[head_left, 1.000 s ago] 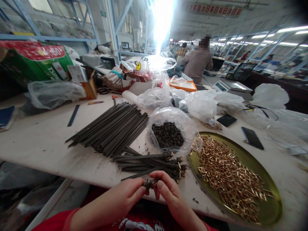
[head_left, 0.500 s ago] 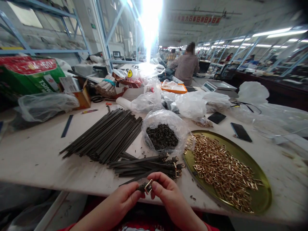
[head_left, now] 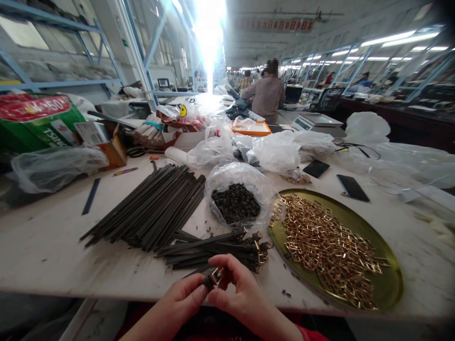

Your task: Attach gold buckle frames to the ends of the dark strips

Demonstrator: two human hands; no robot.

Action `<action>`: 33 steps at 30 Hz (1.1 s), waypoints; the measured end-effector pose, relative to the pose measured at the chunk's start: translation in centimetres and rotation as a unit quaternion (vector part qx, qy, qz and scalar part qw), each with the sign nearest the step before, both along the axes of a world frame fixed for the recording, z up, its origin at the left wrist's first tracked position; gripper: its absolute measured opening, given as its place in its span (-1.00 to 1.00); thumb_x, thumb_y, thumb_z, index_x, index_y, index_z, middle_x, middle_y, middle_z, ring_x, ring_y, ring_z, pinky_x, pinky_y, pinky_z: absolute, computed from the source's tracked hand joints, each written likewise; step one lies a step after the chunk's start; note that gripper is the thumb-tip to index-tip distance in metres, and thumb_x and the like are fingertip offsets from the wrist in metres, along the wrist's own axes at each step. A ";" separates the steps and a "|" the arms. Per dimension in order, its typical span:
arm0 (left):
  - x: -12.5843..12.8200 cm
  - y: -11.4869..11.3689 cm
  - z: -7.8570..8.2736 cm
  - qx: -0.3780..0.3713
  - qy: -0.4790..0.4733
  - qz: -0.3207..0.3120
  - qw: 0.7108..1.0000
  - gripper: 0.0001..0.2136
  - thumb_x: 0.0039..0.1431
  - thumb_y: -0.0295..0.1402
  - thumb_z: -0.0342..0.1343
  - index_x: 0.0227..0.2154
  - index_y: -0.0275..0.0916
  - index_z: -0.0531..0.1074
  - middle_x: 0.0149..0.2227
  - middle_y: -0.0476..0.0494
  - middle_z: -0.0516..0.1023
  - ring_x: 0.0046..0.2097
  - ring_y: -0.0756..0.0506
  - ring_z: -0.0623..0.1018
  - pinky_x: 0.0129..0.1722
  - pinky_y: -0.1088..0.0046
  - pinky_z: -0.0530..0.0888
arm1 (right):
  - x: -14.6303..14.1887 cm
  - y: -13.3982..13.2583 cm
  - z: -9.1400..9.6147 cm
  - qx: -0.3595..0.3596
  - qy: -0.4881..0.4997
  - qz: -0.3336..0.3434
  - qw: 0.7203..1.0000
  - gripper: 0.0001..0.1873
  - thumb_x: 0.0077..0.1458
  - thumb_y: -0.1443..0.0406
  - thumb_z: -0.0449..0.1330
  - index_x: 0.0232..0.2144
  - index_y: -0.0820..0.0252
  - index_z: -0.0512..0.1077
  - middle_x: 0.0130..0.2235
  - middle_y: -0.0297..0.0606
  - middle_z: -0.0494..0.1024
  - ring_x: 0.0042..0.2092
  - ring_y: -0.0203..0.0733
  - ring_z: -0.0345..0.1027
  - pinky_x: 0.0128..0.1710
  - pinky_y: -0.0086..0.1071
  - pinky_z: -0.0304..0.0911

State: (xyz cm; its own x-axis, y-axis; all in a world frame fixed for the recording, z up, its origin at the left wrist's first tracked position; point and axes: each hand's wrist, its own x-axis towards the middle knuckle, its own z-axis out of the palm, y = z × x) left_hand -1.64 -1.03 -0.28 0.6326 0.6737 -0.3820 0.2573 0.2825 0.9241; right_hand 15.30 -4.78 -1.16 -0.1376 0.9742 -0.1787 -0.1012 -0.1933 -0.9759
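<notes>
My left hand [head_left: 186, 296] pinches the end of a dark strap, a belt with a gold buckle [head_left: 216, 274], between thumb and fingers. Curved around the buckle's right side is my right hand [head_left: 236, 289], its thumb apart from its fingers; whether a fingertip touches the metal is hard to tell. Just beyond my hands lies a pile of straps with buckles [head_left: 213, 248]. Farther left is a large stack of plain dark straps [head_left: 149, 203]. A clear plastic bag [head_left: 265, 184] holds small black loops [head_left: 236, 203]. Many loose gold buckles [head_left: 327, 246] cover a round tray [head_left: 389, 284] on the right.
Two dark flat objects, one a phone [head_left: 353, 187], lie behind the tray. Plastic bags [head_left: 277, 151], an orange-rimmed box [head_left: 250, 128] and a scale [head_left: 316, 124] line the table's back. A pen [head_left: 125, 171] lies far left. Another person [head_left: 267, 97] sits beyond, facing away.
My right thumb has come off the buckle and moved down and left, near my left thumb. The buckle has turned and shifted slightly left. The camera view has swung a little to the right.
</notes>
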 end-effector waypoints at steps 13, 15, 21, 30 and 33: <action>0.2 3.6 3.0 0.249 0.280 -0.095 0.923 -0.80 0.18 -0.27 -0.08 -0.33 -0.21 0.42 -0.34 -0.06 0.50 -0.27 -0.12 0.46 -0.28 0.45 0.32 | 4.5 2.7 -0.4 0.201 -0.383 -0.037 0.901 -0.95 0.06 0.34 0.09 -0.42 0.19 0.34 -0.41 -0.30 0.41 -0.35 -0.25 0.29 -0.36 -0.41 0.16; 0.5 4.8 2.1 0.350 0.325 -0.061 0.876 -0.81 0.20 -0.36 -0.11 -0.32 -0.20 0.41 -0.32 -0.09 0.49 -0.24 -0.12 0.46 -0.25 0.43 0.32 | 5.9 3.9 -1.3 0.216 -0.459 -0.070 0.859 -0.90 0.10 0.31 0.05 -0.40 0.19 0.34 -0.37 -0.24 0.42 -0.30 -0.16 0.30 -0.29 -0.31 0.20; 1.0 9.2 -0.1 0.500 0.401 -0.039 0.767 -0.80 0.24 -0.36 -0.08 -0.36 -0.19 0.45 -0.31 -0.09 0.46 -0.21 -0.08 0.45 -0.20 0.43 0.36 | 6.7 5.8 -4.8 0.307 -0.595 -0.091 0.737 -0.80 0.11 0.29 0.06 -0.19 0.17 0.36 -0.19 -0.15 0.47 -0.16 -0.04 0.34 -0.16 -0.17 0.25; 0.7 17.1 -2.9 0.443 0.534 0.040 0.719 -0.84 0.17 -0.35 0.05 -0.30 -0.39 0.40 -0.28 -0.20 0.47 -0.30 -0.10 0.51 -0.33 0.34 0.46 | 6.3 5.8 -3.5 0.432 -0.595 -0.103 0.670 -0.72 0.09 0.25 0.06 -0.13 0.20 0.33 -0.18 -0.14 0.50 -0.17 -0.09 0.40 -0.20 -0.24 0.32; 0.9 17.1 -3.3 0.435 0.529 0.076 0.725 -0.83 0.21 -0.34 0.01 -0.29 -0.37 0.38 -0.29 -0.16 0.48 -0.29 -0.08 0.51 -0.29 0.33 0.46 | 6.3 5.0 -2.7 0.439 -0.580 -0.097 0.679 -0.73 0.07 0.28 0.10 -0.14 0.19 0.34 -0.20 -0.16 0.52 -0.18 -0.09 0.41 -0.19 -0.23 0.32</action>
